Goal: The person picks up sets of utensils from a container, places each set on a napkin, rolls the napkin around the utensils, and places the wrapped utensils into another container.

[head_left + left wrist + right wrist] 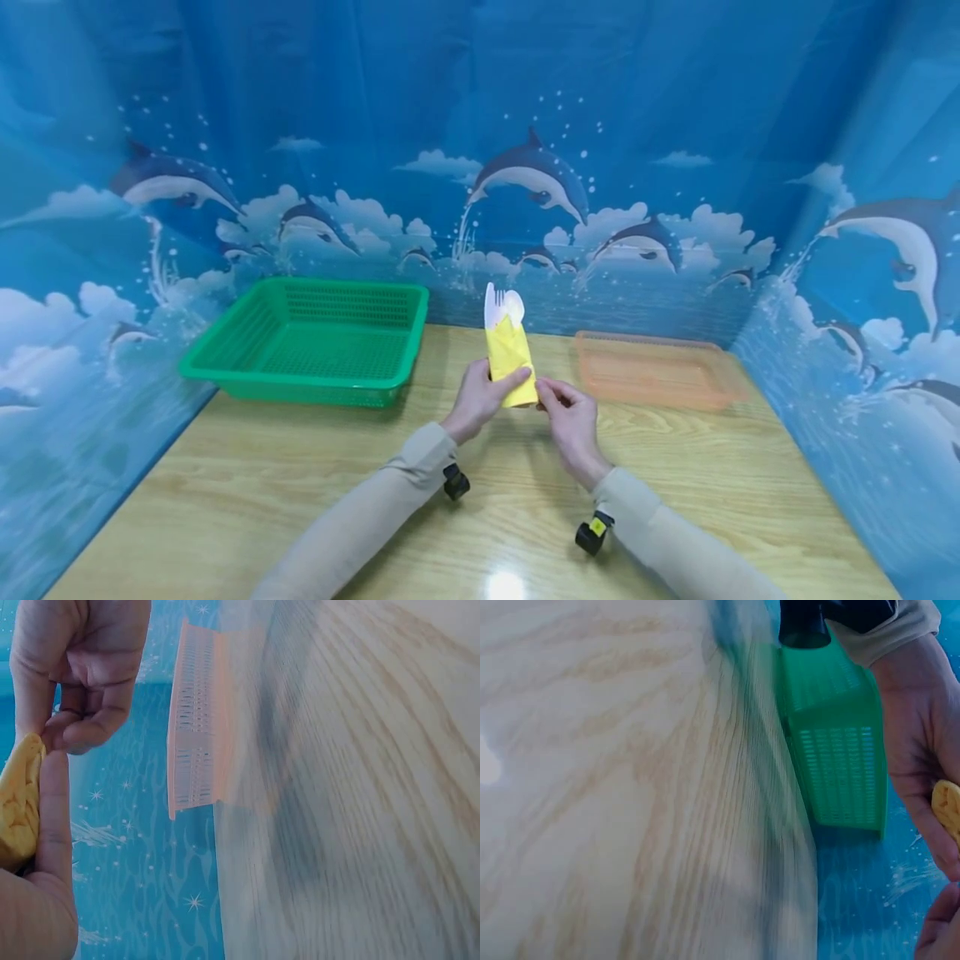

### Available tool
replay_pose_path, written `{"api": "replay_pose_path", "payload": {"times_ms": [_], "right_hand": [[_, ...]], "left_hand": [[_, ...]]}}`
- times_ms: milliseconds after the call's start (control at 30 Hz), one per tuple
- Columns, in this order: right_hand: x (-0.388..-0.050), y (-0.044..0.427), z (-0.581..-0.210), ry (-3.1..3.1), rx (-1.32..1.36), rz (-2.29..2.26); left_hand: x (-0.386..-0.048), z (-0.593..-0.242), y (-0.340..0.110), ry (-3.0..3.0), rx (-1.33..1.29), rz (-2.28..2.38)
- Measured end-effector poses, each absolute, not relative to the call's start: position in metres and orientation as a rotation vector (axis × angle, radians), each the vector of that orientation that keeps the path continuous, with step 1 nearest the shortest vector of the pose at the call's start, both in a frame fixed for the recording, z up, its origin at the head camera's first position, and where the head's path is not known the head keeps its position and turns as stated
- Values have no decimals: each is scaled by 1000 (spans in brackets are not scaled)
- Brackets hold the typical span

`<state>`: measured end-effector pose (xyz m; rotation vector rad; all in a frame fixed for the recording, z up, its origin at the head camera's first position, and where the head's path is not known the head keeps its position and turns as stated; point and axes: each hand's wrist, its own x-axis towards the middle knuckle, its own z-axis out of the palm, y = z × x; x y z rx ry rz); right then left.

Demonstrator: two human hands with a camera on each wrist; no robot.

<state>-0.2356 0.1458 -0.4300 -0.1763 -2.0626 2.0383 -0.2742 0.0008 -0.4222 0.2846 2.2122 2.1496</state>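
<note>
A yellow napkin [509, 360] is wrapped round white plastic cutlery: a knife [490, 305], a fork [499, 310] and a spoon [513, 307] stick out of its top. My left hand [480, 398] grips the bundle from the left, its thumb lying across the front. At the lower right edge of the wrap, my right hand [573, 425] pinches the napkin between thumb and finger. The left wrist view shows the folded end of the napkin [21, 806] between both hands. Only a small part of the napkin [948, 806] appears in the right wrist view.
On the left of the wooden table [300, 467] stands a green plastic basket [300, 383]. A shallow orange basket [656, 400] sits at the back right. A dolphin-printed curtain [480, 100] encloses the table at the back and both sides.
</note>
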Motion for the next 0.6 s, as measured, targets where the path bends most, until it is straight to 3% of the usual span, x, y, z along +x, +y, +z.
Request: {"api": "replay_pose_path", "payload": {"times_ms": [233,600], "right_hand": [[-240,158,-430,-2162,-61,1957],[-248,188,-428,-2521,108,1475]], "left_hand": [[-273,-413,-17,2192,340,2089],[-270,-376,-65,2346,248,1872]]}}
